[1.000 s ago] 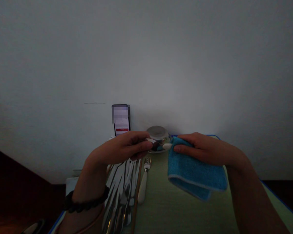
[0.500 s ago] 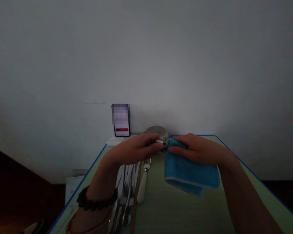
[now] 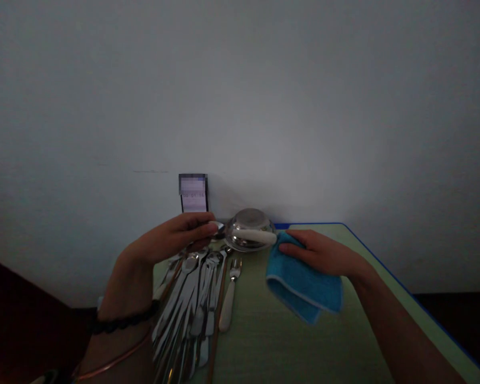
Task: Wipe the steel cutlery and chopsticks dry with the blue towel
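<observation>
On my green table (image 3: 344, 330), a soft blue cloth (image 3: 304, 280) droops from my right hand (image 3: 324, 253), which is closed on its upper edge. The cloth looks light and limp, best held bunched. My left hand (image 3: 172, 240), fingers curled shut, holds the metal end of a white-handled utensil (image 3: 256, 235), which I judge stiff, light and probably slippery. The handle tip lies just beside the cloth, in front of a steel bowl (image 3: 250, 218).
</observation>
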Motion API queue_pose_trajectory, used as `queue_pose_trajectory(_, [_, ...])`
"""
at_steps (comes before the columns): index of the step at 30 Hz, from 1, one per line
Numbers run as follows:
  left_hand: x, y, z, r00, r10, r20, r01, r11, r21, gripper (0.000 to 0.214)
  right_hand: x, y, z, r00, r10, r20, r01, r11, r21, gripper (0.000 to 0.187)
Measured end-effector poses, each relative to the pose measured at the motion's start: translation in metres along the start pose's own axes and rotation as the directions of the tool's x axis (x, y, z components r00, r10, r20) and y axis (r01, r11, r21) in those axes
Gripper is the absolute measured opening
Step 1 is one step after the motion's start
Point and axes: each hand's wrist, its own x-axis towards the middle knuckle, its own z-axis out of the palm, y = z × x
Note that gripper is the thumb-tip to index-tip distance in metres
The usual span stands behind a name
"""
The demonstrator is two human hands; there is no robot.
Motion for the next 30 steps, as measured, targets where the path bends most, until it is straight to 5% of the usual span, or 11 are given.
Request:
queue_pose_trajectory(4, [0.005, -0.003, 0.005, 0.994, 0.028, -0.104, -0.044, 0.987, -0.153, 0.023, -0.022, 0.029, 0.033, 0.979, 0.118, 0.165, -0.149, 0.971, 0.185, 0.042])
queue_pose_trajectory(7, [0.019, 0.006, 0.024, 0.997, 0.029, -0.065, -0.036, 0.993, -0.113, 0.027, -0.029, 0.042, 0.047, 0.987, 0.113, 0.118, -0.130, 0.980, 0.152, 0.035])
queue_pose_trajectory(10, [0.034, 0.019, 0.046, 1.000, -0.005, -0.002, 0.005, 0.997, 0.081, 0.030, -0.032, 0.046, 0.040, 0.982, 0.182, -0.053, -0.174, 0.975, 0.139, 0.042])
queue_pose_trajectory(12, [0.042, 0.025, 0.056, 1.000, 0.020, -0.023, -0.015, 0.984, 0.178, 0.031, -0.033, 0.043, 0.029, 0.939, 0.215, -0.268, -0.198, 0.976, 0.092, 0.049])
queue_pose_trajectory(13, [0.045, 0.027, 0.060, 0.999, 0.032, -0.034, -0.024, 0.977, 0.211, 0.032, -0.034, 0.040, 0.026, 0.911, 0.165, -0.378, -0.172, 0.985, 0.015, 0.057])
queue_pose_trajectory(15, [0.052, 0.030, 0.067, 0.998, 0.056, -0.038, -0.045, 0.969, 0.244, 0.032, -0.032, 0.033, 0.023, 0.908, -0.018, -0.419, -0.055, 0.985, -0.163, 0.063])
queue_pose_trajectory(20, [0.067, 0.026, 0.091, 0.987, 0.153, -0.050, -0.136, 0.958, 0.252, 0.032, -0.021, 0.030, 0.035, 0.915, -0.153, -0.373, 0.012, 0.936, -0.353, 0.030])
queue_pose_trajectory(25, [0.083, 0.018, 0.113, 0.973, 0.160, -0.168, -0.105, 0.949, 0.296, 0.031, -0.033, 0.082, 0.031, 0.887, 0.021, -0.462, -0.219, 0.898, -0.381, 0.029])
queue_pose_trajectory(30, [0.091, 0.015, 0.129, 0.973, 0.184, -0.141, -0.128, 0.934, 0.334, 0.023, -0.069, 0.163, 0.013, 0.688, 0.312, -0.655, -0.626, 0.712, -0.318, 0.030])
